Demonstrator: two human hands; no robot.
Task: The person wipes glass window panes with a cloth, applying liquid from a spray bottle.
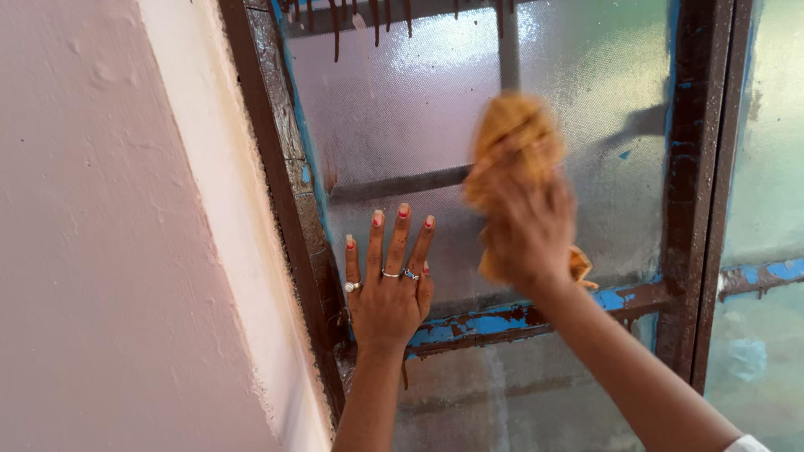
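The right hand [528,230] is clenched around a crumpled yellow-orange cloth [509,134] and presses it against the frosted glass pane [402,109]; both hand and cloth are blurred. The cloth bulges above the knuckles, and a small corner of it shows below the hand on the right, just above the horizontal frame bar [502,322].

The left hand [387,289] grasps nothing: it lies flat and spread against the same pane, fingers pointing up, its heel resting at the left end of that bar. It wears rings on three fingers, and the nails are painted red. The two hands are near each other but apart, the left one lower and further left.

The window frame [280,192] is dark brown with patches of blue paint showing through. Brown paint drips hang along the top of the pane. To the right, past a vertical frame post [691,167], sits another frosted pane [770,167]. A pale pink wall [100,251] fills the left side.
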